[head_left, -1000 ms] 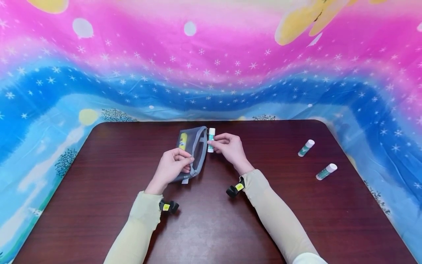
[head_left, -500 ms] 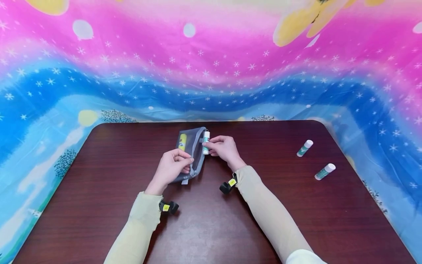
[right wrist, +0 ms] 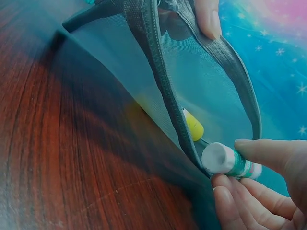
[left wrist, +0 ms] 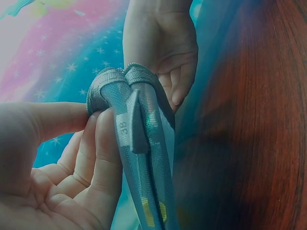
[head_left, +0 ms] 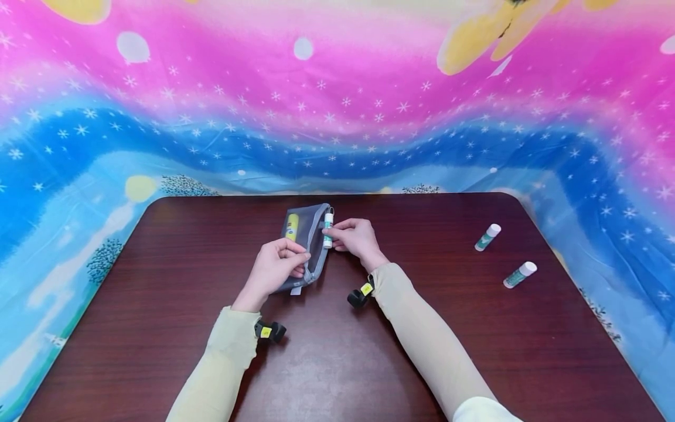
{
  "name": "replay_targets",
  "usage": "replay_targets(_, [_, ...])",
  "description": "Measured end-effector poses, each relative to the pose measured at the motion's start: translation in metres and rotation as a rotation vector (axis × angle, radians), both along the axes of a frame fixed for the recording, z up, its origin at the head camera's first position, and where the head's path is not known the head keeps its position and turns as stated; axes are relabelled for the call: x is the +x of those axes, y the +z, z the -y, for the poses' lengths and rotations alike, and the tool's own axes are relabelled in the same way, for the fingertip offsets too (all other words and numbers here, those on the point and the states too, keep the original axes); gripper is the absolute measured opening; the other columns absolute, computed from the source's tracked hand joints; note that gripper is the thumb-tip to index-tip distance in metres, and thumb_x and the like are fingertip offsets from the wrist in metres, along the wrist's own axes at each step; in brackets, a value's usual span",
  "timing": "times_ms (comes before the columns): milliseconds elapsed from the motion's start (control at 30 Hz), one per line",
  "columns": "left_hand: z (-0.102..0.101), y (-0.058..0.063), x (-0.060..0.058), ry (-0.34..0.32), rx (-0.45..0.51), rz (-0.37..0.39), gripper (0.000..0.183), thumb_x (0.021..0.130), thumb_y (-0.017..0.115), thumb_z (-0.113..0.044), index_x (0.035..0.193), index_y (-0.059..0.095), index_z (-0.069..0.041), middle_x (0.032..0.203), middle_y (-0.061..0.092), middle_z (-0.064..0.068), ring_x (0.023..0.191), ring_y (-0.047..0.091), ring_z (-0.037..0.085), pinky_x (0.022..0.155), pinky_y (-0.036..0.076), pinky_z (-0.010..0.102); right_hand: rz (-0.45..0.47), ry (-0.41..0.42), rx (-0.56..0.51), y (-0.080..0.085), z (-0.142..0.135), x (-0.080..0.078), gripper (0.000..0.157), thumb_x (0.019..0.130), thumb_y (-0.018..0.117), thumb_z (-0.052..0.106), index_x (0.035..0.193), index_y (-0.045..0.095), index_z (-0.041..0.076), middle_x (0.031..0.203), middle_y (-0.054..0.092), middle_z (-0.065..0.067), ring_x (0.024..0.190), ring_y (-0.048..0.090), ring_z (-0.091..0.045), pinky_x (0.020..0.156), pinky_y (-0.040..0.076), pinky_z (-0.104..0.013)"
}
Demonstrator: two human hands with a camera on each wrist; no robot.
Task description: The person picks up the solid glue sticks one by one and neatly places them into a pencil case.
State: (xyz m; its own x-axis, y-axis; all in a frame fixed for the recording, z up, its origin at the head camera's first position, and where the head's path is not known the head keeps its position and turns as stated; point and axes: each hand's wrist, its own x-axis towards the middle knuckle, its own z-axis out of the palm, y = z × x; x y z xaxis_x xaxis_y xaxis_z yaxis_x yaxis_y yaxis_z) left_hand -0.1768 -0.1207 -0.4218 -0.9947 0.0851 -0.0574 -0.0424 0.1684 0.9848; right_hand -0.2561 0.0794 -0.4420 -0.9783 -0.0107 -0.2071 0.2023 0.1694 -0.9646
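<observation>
A grey mesh zip pouch lies on the table with its zipped mouth spread toward the right. My left hand pinches one edge of that mouth between thumb and fingers, as the left wrist view of the pouch also shows. Through the mesh a yellow tube is visible, and its rounded end appears inside in the right wrist view. Between thumb and fingertips, my right hand holds a white-capped green glue stick right at the pouch's mouth. Its cap overlaps the lower corner of the opening.
Two more white-capped green glue sticks, one farther back and one nearer, are on the right side of the dark wood table. A colourful patterned cloth hangs around the table's back and sides.
My right hand has moved left with the glue stick, from beside the pouch to its mouth. The left hand and the pouch have stayed in place.
</observation>
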Motion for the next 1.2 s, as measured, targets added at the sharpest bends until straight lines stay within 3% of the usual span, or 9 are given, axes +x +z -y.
replay_targets(200, [0.0,-0.002,-0.001,-0.002,-0.003,0.004,0.015,0.091,0.076,-0.006,0.1,0.068,0.005,0.074,0.07,0.012,0.06,0.068,0.018,0.061,0.061,0.03,-0.002,0.008,-0.028,0.0,0.003,-0.001,0.023,0.086,0.084,0.017,0.1,0.075,0.001,0.087,0.075,-0.016,0.071,0.074,-0.022,0.067,0.062,-0.033])
replay_targets(500, [0.0,-0.002,-0.001,0.001,-0.01,-0.008,0.016,0.091,0.076,-0.006,0.101,0.069,0.005,0.073,0.07,0.013,0.059,0.068,0.018,0.061,0.061,0.031,-0.02,0.018,0.01,0.005,0.004,0.002,0.023,0.087,0.084,0.022,0.099,0.076,0.004,0.089,0.075,-0.015,0.076,0.074,-0.024,0.071,0.062,-0.035])
replay_targets(1200, [0.003,0.0,0.001,-0.002,-0.003,-0.009,0.02,0.091,0.078,-0.009,0.102,0.068,0.005,0.076,0.071,0.013,0.06,0.069,0.02,0.062,0.061,0.03,-0.124,0.008,-0.037,0.019,-0.019,0.014,0.032,0.091,0.079,0.031,0.109,0.074,0.005,0.094,0.075,-0.014,0.095,0.072,-0.036,0.079,0.061,-0.034])
